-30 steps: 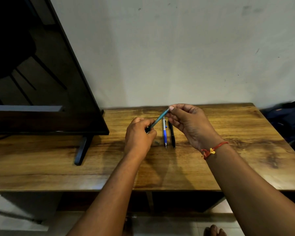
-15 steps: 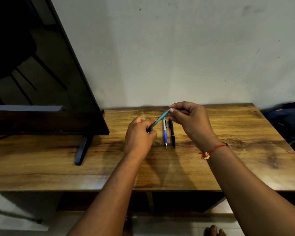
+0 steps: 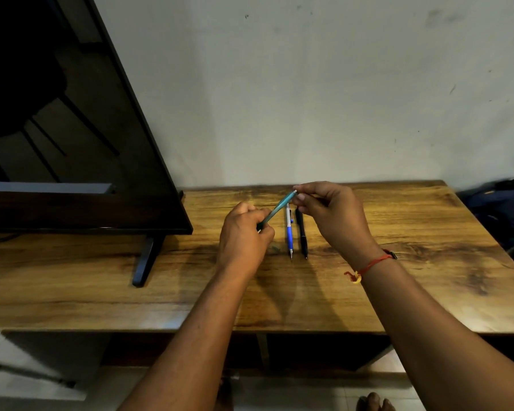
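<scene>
The person is holding a teal pen (image 3: pixel 279 206) just above the blue pen (image 3: pixel 289 232), slanting up toward the wall. The left hand (image 3: pixel 244 235) is gripping its lower end, the right hand (image 3: pixel 333 215) pinching its upper tip.

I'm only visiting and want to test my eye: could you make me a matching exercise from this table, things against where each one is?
Things: 1 teal pen; 2 blue pen; 3 black pen; 4 television.
Places: A stands at the left of the table; B lies flat, right of the blue pen; C held between left hand and right hand; D lies flat, left of the black pen.
Pairs: 1-C, 2-D, 3-B, 4-A.
</scene>
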